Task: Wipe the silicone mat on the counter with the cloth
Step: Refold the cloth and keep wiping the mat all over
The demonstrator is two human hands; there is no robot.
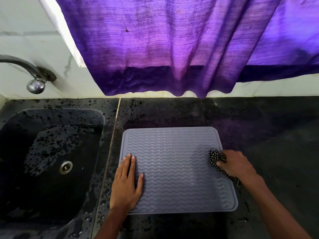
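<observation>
A grey silicone mat (pixel 174 168) with wavy ridges lies flat on the dark counter (pixel 269 135). My left hand (pixel 126 183) rests flat on the mat's left edge, fingers straight. At the mat's right edge my right hand (pixel 236 165) grips a bunched black-and-white checked cloth (pixel 215 158). The cloth touches the mat's right side, and a tail of it trails back under my wrist.
A black sink (pixel 25 152) with a metal drain (pixel 66 167) sits to the left, its surfaces wet. A metal tap (pixel 35 83) juts from the white wall above it. A purple curtain (pixel 172 49) hangs down to the counter's back edge.
</observation>
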